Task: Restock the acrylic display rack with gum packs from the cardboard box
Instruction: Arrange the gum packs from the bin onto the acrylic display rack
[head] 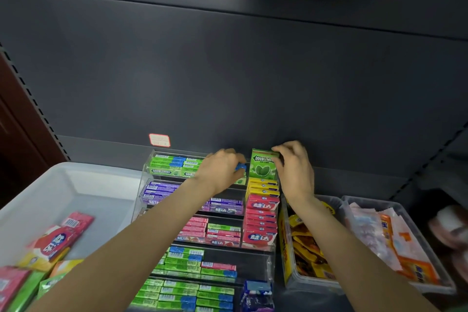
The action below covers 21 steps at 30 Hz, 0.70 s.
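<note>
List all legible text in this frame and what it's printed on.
"DOUBLEMIN…", cut off by fingers: upright green gum box gripped by the right hand.
"DOUBLEMINT": flat green gum packs on the clear acrylic rack's top tier.
"益达": red gum packs in the right column.
Red-bordered price sticker, barcodes: too blurred to read.
</note>
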Each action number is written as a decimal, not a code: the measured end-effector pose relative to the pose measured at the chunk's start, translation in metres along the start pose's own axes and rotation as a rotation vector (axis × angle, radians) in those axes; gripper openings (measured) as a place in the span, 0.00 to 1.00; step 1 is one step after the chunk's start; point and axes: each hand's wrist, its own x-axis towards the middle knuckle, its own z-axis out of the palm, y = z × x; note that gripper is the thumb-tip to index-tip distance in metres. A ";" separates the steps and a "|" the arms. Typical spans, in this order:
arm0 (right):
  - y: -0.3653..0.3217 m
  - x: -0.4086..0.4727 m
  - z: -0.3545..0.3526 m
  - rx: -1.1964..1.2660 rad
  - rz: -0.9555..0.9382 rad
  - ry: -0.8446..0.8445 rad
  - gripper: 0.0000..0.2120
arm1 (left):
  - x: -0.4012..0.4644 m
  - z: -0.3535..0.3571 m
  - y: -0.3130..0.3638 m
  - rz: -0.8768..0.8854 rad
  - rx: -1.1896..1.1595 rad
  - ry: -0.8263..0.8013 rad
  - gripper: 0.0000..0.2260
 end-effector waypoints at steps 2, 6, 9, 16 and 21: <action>-0.005 -0.005 -0.004 0.021 -0.042 -0.013 0.13 | -0.006 -0.004 0.001 -0.024 -0.062 0.051 0.14; -0.030 -0.020 -0.006 0.226 -0.076 -0.074 0.13 | -0.033 -0.012 -0.002 -0.099 -0.192 0.203 0.12; -0.062 -0.035 0.003 0.373 -0.117 -0.141 0.13 | -0.067 -0.015 -0.016 -0.186 -0.248 0.292 0.11; -0.154 -0.074 0.045 0.508 -0.222 -0.387 0.13 | -0.165 -0.016 -0.090 -0.455 -0.297 0.327 0.08; -0.226 -0.102 0.096 0.548 -0.236 -0.536 0.14 | -0.235 -0.011 -0.177 -0.688 -0.293 0.259 0.09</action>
